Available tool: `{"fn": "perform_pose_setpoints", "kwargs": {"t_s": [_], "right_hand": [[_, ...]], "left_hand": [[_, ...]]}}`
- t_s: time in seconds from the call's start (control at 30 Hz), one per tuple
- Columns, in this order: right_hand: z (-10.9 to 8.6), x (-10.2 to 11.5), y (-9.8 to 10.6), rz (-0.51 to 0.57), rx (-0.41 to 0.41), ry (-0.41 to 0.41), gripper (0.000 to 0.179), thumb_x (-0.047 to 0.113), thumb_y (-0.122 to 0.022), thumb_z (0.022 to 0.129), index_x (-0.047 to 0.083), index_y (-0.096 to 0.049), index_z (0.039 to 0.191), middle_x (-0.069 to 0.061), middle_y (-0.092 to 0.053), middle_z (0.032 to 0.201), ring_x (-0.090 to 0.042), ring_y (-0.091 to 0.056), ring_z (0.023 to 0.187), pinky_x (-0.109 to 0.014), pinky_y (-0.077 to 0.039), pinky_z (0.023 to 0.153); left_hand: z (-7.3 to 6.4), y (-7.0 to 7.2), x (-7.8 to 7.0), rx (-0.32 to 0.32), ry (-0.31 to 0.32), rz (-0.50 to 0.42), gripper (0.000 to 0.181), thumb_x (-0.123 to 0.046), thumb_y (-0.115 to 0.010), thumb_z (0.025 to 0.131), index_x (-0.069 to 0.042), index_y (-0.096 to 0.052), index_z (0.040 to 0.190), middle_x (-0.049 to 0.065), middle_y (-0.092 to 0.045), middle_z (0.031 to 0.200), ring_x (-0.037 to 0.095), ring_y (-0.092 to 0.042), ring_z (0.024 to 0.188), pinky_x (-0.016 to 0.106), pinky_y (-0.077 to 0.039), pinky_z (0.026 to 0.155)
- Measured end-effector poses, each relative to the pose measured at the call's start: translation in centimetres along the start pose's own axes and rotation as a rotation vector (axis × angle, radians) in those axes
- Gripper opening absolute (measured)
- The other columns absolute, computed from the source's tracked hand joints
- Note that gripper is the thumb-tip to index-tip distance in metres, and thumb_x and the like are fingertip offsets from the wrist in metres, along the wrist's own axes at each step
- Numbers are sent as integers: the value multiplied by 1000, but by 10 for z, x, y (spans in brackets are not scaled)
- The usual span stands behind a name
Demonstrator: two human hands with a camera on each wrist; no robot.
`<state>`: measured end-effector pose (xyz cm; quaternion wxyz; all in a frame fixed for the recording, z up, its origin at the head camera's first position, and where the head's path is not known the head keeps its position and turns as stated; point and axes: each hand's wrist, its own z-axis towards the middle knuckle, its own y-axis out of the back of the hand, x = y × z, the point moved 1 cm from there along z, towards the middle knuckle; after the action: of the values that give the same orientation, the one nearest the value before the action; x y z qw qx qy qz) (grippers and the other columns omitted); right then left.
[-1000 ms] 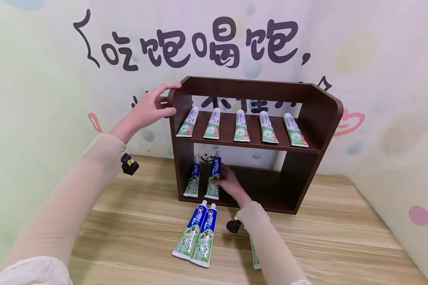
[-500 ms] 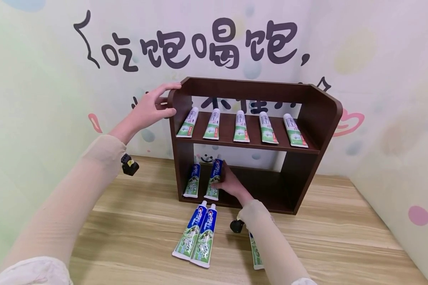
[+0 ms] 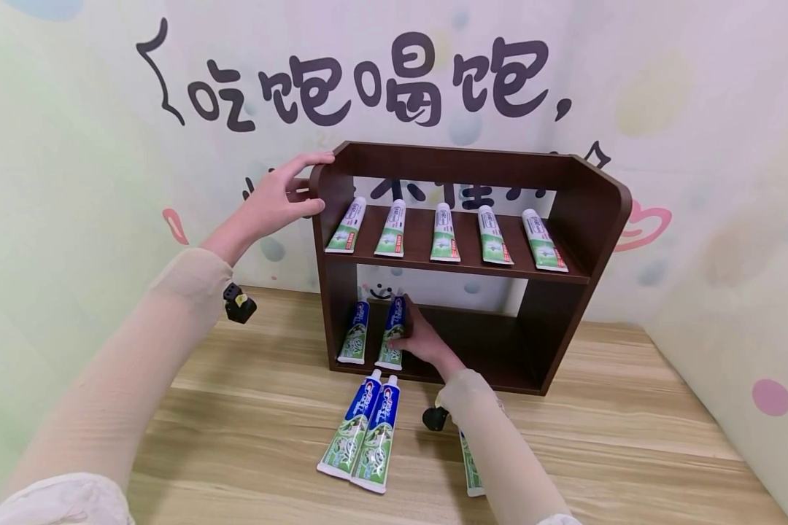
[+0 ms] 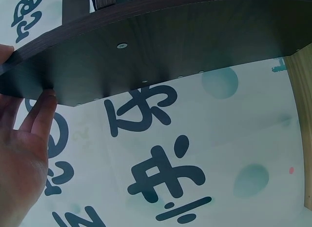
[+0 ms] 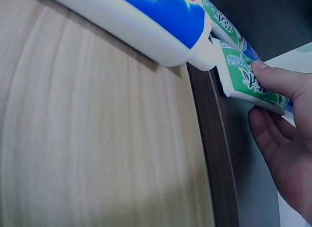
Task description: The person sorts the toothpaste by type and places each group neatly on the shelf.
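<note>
My right hand (image 3: 427,340) holds a blue and green toothpaste tube (image 3: 395,317) on the lower level of a dark brown two-level rack (image 3: 462,151). The right wrist view shows the thumb on the tube's printed face and the fingers under its edge. Left of it, another toothpaste tube (image 3: 355,335) of the same kind leans back inside the rack. My left hand (image 3: 272,200) grips the upper front corner of the rack's left side panel (image 4: 161,46), thumb and fingers on either side of the board.
Several white and green toothpaste tubes (image 3: 444,233) lie in a row on the upper level. On the wooden table (image 3: 249,437), two blue and green tubes (image 3: 368,437) lie side by side before the rack. Another tube (image 3: 470,467) is partly behind my right forearm. A printed wall stands behind.
The toothpaste tube in my right hand has leaned further back and its cap end sits lower. My right hand has shifted slightly down; my left hand has stayed on the rack.
</note>
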<state>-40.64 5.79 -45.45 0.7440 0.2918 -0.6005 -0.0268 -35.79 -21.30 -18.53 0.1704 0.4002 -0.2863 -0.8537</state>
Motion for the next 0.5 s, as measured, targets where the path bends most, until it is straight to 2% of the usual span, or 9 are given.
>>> {"fn": "perform_pose_setpoints", "kwargs": {"t_s": [0.2,0.4,0.5], "right_hand": [[-1,-5,-2,-34,-17,-8,102,11,-76,84,21,-9,160,-20,-33,158,-38,-44,139,-52,-40,116],[-3,-10,-4,-33,-24,-12,94,12,-75,86,17,-16,159,-22,-40,152,-37,-49,132,-52,-46,110],[-4,-10,-5,-27,-25,-28,91,13,-75,86,18,-20,159,-21,-41,152,-37,-48,135,-52,-46,110]], "left_hand": [[0,-1,0,3,1,-4,61,-9,-62,93,-18,-41,149,-4,-36,160,35,-54,132,46,-49,108],[0,-1,0,1,5,-5,61,-9,-62,93,-19,-41,150,-4,-35,160,36,-53,133,49,-48,109],[-1,-1,0,-2,3,0,61,-9,-62,93,-19,-41,150,-4,-36,160,36,-53,133,50,-48,109]]}}
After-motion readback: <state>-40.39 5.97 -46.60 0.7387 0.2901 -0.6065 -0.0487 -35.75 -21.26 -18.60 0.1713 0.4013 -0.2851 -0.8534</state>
